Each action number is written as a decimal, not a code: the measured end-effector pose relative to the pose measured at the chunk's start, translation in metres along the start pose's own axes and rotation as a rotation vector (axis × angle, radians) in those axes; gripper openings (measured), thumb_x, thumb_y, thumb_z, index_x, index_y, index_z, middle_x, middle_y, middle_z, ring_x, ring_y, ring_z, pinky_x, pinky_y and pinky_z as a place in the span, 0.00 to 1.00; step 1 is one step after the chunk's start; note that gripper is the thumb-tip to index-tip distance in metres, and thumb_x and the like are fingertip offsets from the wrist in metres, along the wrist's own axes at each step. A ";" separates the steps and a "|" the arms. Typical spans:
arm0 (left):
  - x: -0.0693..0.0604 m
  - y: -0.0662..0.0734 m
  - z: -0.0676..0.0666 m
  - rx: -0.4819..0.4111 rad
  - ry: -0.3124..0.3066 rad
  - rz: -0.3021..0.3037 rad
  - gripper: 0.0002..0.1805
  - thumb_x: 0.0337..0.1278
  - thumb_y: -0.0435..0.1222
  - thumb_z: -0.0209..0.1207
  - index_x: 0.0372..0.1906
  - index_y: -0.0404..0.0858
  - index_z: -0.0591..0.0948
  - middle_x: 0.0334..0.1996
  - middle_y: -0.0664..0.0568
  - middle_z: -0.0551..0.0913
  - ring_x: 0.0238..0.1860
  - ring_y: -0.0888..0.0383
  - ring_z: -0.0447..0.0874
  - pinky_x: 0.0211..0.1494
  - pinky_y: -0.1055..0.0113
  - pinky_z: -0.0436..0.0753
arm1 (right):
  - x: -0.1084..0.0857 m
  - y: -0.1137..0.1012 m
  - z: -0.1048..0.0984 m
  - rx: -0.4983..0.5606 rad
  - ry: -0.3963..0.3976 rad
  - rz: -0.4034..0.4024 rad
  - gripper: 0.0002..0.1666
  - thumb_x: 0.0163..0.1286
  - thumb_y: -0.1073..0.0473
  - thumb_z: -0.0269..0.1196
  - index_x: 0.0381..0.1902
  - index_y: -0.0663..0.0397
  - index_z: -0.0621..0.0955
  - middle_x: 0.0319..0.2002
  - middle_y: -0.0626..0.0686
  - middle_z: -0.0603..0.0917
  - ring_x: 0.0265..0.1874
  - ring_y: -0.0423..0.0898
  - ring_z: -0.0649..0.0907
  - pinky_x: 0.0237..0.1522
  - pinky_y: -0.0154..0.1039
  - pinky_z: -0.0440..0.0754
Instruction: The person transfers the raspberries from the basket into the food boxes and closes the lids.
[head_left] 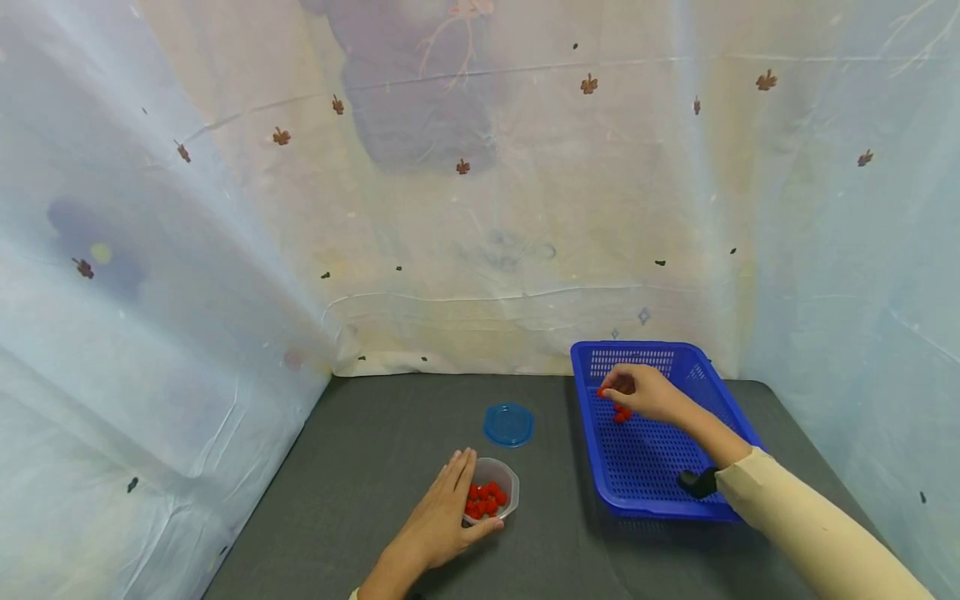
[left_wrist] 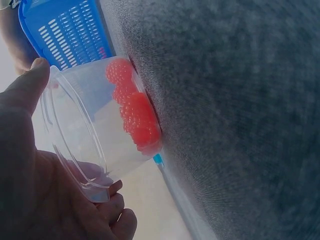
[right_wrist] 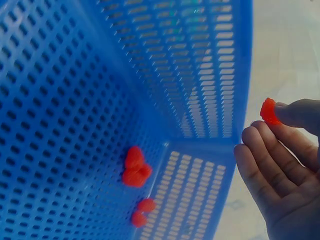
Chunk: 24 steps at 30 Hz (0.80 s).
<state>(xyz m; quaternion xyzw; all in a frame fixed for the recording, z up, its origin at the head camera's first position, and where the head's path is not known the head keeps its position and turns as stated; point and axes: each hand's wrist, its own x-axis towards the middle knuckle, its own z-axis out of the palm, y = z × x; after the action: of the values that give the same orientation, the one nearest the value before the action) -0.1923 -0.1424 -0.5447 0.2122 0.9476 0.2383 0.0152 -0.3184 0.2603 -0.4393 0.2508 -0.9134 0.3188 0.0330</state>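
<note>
My right hand (head_left: 643, 392) is above the blue basket (head_left: 637, 510), pinching a red raspberry (right_wrist: 270, 111) between thumb and fingertips. Below it, several more raspberries (right_wrist: 135, 167) lie on the basket's floor near its far end. With the thumb at one side of the rim and the fingers round the other, my left hand (head_left: 438, 517) holds a clear plastic tub (head_left: 512, 482). The tub stands upright on the table; several raspberries (left_wrist: 137, 117) cover part of its bottom.
A round blue lid (head_left: 508, 425) lies flat on the dark grey table (head_left: 337, 475), behind the tub and left of the basket. Patterned sheets (head_left: 525, 208) hang behind the table and along both sides.
</note>
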 end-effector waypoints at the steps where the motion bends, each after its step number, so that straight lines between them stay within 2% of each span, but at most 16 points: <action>1: 0.000 0.000 0.000 0.000 0.002 -0.001 0.62 0.66 0.71 0.61 0.88 0.37 0.51 0.87 0.43 0.52 0.87 0.41 0.48 0.84 0.37 0.58 | 0.000 -0.003 0.001 0.007 0.003 -0.009 0.02 0.76 0.63 0.70 0.42 0.56 0.87 0.39 0.54 0.90 0.36 0.44 0.86 0.41 0.38 0.87; 10: -0.001 0.001 -0.001 0.002 0.006 0.007 0.62 0.66 0.71 0.61 0.88 0.36 0.52 0.87 0.42 0.52 0.87 0.41 0.49 0.84 0.37 0.59 | 0.003 -0.030 0.013 0.062 -0.003 -0.079 0.02 0.77 0.62 0.69 0.44 0.54 0.88 0.41 0.56 0.90 0.37 0.45 0.87 0.42 0.37 0.88; 15: 0.000 0.000 -0.001 0.010 0.010 0.011 0.63 0.65 0.73 0.59 0.88 0.35 0.52 0.87 0.42 0.53 0.87 0.41 0.49 0.84 0.37 0.59 | 0.001 -0.049 0.022 0.077 -0.027 -0.119 0.03 0.77 0.61 0.70 0.46 0.53 0.88 0.40 0.52 0.90 0.38 0.44 0.87 0.44 0.42 0.89; 18: 0.000 0.000 -0.001 0.010 0.012 0.012 0.63 0.65 0.73 0.59 0.88 0.35 0.52 0.87 0.42 0.53 0.86 0.41 0.49 0.84 0.37 0.59 | 0.000 -0.059 0.030 0.081 -0.042 -0.153 0.04 0.77 0.61 0.70 0.46 0.53 0.87 0.40 0.49 0.90 0.38 0.43 0.87 0.44 0.40 0.89; 24: 0.001 0.000 0.000 0.000 -0.003 -0.003 0.62 0.65 0.71 0.61 0.88 0.37 0.51 0.87 0.43 0.52 0.87 0.41 0.48 0.84 0.36 0.58 | 0.000 -0.075 0.044 0.137 -0.094 -0.217 0.04 0.78 0.61 0.69 0.47 0.54 0.87 0.41 0.52 0.91 0.38 0.41 0.87 0.43 0.39 0.89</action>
<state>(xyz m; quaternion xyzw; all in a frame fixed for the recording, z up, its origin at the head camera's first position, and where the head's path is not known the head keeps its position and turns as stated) -0.1932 -0.1424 -0.5448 0.2113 0.9478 0.2382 0.0169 -0.2781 0.1830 -0.4320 0.3644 -0.8576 0.3628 0.0073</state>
